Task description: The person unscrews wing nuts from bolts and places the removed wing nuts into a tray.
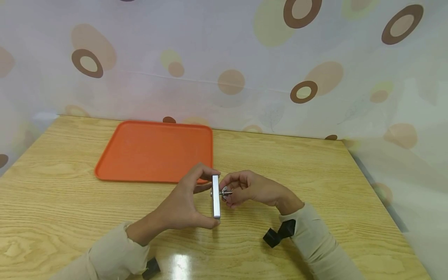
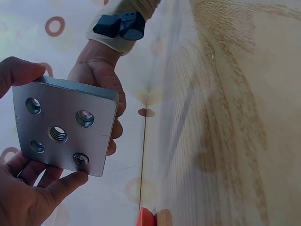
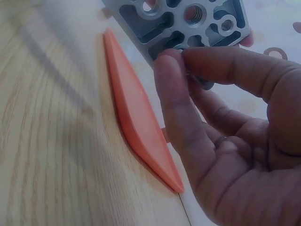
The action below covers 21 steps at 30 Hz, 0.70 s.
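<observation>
As the head view has it, the person's left hand (image 1: 180,210) grips a square metal plate (image 1: 216,198) by its edges, fingertips at its 12 o'clock side, thumb at 6. A threaded bolt (image 1: 229,192) juts from the plate toward 3 o'clock, and there the right hand (image 1: 259,188) pinches what looks to me like a wing nut (image 1: 225,194). Just beyond, at 10 o'clock from the plate, an orange tray (image 1: 157,151) lies on the wood-grain surface (image 1: 70,194).

By the left wrist view, the plate's smooth face shows, with a threaded hole (image 2: 59,135) at its centre and the bolt's head (image 2: 81,159) seated near the 5 o'clock corner. The left hand's grip spans it; the right hand is partly hidden behind.

From the right wrist, I see the plate's recessed face around 12 to 1 o'clock. Thumb and forefinger close together by its lowest corner, mostly covering the nut; the tray sits toward 9 o'clock from that grip.
</observation>
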Each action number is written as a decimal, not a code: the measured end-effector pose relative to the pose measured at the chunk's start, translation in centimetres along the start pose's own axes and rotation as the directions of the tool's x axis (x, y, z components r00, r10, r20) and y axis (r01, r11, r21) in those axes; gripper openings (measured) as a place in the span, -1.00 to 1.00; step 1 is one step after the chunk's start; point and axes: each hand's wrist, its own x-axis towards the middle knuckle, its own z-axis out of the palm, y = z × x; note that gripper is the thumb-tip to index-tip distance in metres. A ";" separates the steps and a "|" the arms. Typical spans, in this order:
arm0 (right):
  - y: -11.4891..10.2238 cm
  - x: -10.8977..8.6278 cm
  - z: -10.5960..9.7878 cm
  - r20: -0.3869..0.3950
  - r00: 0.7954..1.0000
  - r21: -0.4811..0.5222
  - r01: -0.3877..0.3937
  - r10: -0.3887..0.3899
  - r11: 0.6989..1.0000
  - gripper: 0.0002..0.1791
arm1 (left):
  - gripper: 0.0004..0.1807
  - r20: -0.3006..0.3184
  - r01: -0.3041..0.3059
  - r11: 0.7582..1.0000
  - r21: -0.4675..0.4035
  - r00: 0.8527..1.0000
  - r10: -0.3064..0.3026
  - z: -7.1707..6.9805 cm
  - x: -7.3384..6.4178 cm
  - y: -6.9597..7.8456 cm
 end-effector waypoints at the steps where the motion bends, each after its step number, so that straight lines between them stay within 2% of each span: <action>1: 0.0 0.0 0.0 0.002 1.000 -0.004 -0.005 0.005 1.000 -0.63 | -0.12 0.000 -0.001 1.000 0.002 1.000 0.001 0.0 0.0 0.0; 6: -0.1 0.0 -0.1 -0.031 0.997 0.007 -0.075 0.075 0.997 -0.65 | -0.12 0.001 0.005 1.000 0.008 1.000 -0.005 0.0 0.0 0.0; 12: 0.0 0.2 0.0 -0.067 0.988 0.120 -0.133 0.142 0.984 -0.55 | -0.12 -0.001 0.000 1.000 0.013 1.000 0.000 0.0 0.1 0.0; 21: 0.0 0.2 0.0 -0.036 0.993 0.110 -0.110 0.114 0.988 -0.67 | -0.12 0.002 -0.001 1.000 0.009 1.000 0.001 0.0 0.1 -0.1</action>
